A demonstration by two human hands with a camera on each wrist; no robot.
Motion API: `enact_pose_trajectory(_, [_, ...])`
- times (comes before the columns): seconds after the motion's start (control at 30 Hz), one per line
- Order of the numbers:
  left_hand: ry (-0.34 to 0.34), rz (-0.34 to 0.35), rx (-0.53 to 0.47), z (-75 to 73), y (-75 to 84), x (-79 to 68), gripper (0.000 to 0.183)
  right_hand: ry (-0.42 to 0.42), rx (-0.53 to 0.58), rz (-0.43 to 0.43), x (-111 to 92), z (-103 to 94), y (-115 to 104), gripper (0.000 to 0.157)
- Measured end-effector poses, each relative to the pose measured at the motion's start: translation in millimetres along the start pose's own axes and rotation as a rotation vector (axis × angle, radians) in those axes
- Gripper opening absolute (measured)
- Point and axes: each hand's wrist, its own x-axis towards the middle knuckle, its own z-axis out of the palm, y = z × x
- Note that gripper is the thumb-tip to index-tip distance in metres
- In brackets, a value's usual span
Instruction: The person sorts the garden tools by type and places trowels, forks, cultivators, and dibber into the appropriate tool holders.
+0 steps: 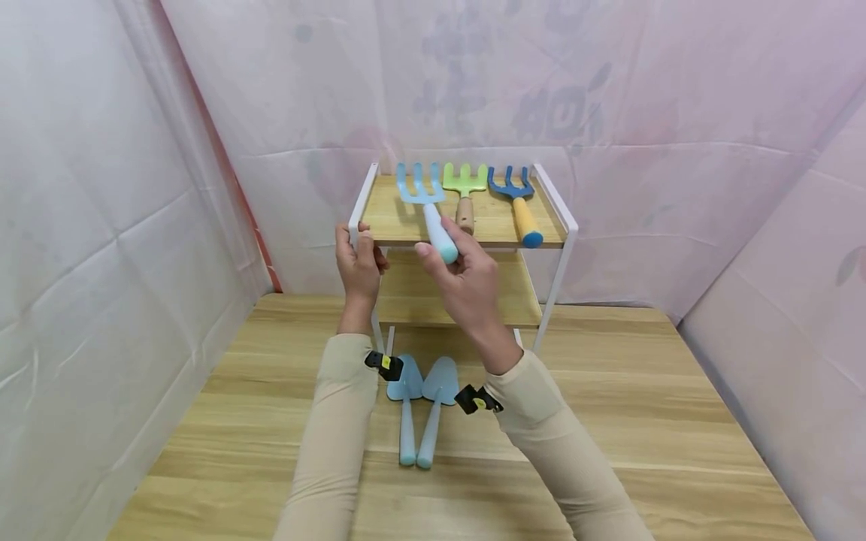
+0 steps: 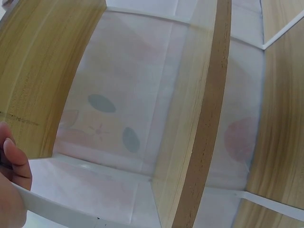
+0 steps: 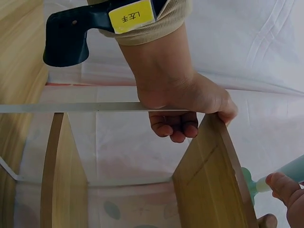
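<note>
My right hand (image 1: 471,284) pinches the handle of a light blue hand fork (image 1: 431,214) over the front of the top board of a small shelf rack (image 1: 375,218). The fork's three tines point toward the back wall. My left hand (image 1: 360,269) grips the rack's front left corner. In the right wrist view the left thumb lies at the top board's edge, while the other fingers (image 3: 161,128) curl beneath it. To the right of the held fork lie a green hand fork (image 1: 464,180) with a wooden handle and a dark blue one (image 1: 525,218) with a yellow handle.
Below the top board runs a second wooden board (image 1: 460,293) between white metal legs (image 1: 556,278). Two light blue trowels (image 1: 407,421) lie side by side on the wooden table (image 1: 629,421) before the rack. Pale cloth walls (image 1: 304,98) close off the back and sides.
</note>
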Motion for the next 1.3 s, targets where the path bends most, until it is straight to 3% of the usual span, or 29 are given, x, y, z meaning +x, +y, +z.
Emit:
enact_pose_trajectory(0.37, [0.009, 0.009, 0.002, -1.6, -0.3, 2.0, 0.011, -0.007, -0.019, 0.072, 9, 11.7, 8, 0.05])
enact_pose_trajectory(0.77, [0.037, 0.011, 0.005, -1.6, -32.9, 8.1, 0.008, -0.052, -0.033, 0.108, 20, 19.1, 12, 0.048])
enact_pose_trajectory(1.07, [0.028, -0.004, 0.006, 0.3, -32.5, 9.5, 0.006, -0.073, -0.105, 0.077, 32, 23.4, 13, 0.047])
enact_pose_trajectory(1.3, [0.009, -0.027, -0.004, 2.0, -22.2, 7.9, 0.008, -0.087, -0.085, 0.094, 39, 23.6, 13, 0.049])
